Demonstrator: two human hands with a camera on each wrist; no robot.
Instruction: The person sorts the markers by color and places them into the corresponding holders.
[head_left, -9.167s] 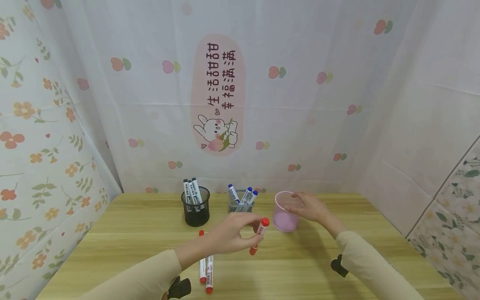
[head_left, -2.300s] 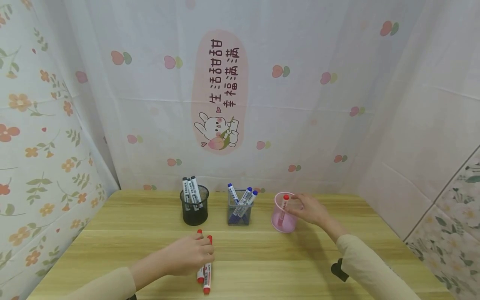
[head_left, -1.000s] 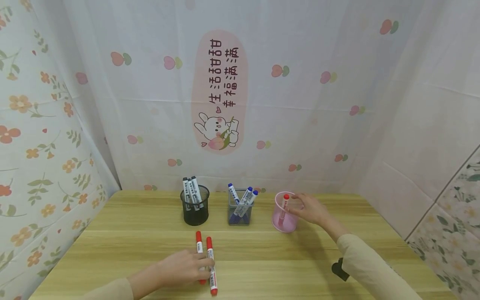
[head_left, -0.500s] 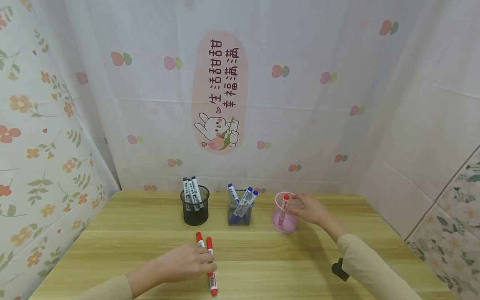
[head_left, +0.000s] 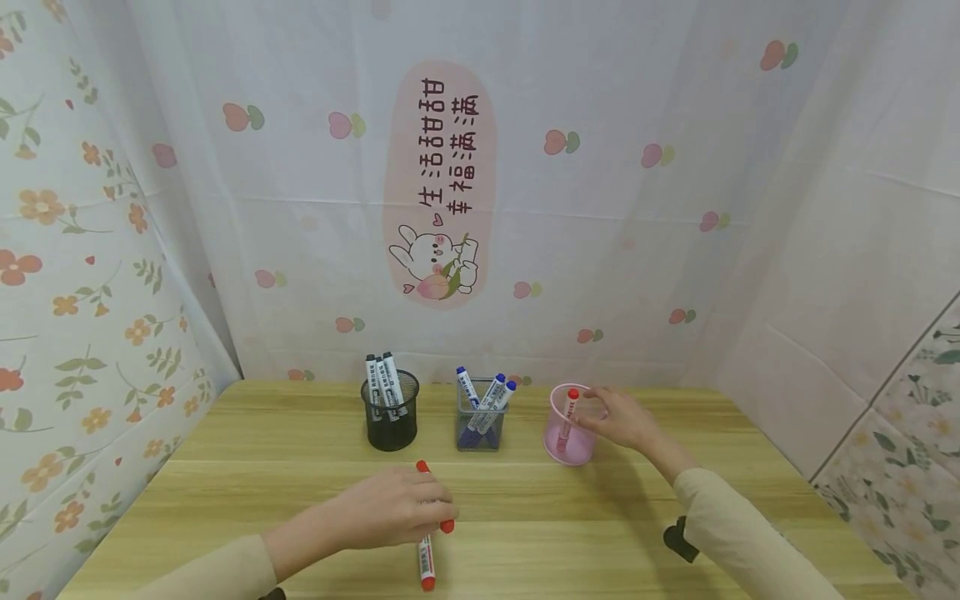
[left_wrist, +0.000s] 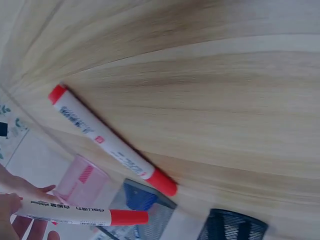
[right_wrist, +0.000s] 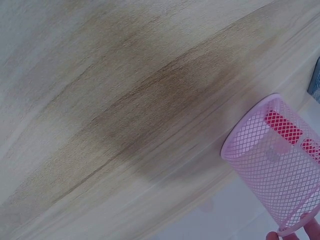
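A red-capped whiteboard marker [left_wrist: 75, 214] is pinched in my left hand [head_left: 393, 510], raised over the table. Below it a second red-capped marker [head_left: 426, 565] lies on the wood, its upper part hidden by the hand in the head view. My right hand [head_left: 621, 418] grips the rim of a pink mesh pen holder [head_left: 561, 450], and fingertips [right_wrist: 311, 229] show at that rim in the right wrist view. One red-capped marker [head_left: 572, 397] leans inside the pink holder, seen through the mesh as well.
A round black mesh pen holder [head_left: 392, 433] with several black-capped markers [head_left: 388, 379] stands at the back left. Beside it is a square grey mesh holder [head_left: 480, 442] with blue-capped markers [head_left: 498, 382]. A patterned cloth [head_left: 600, 250] hangs behind the table.
The red marker my left hand held earliest now stands in the pink holder. My left hand has since lifted another off the table, moving slightly right. The right hand stays at the rim.
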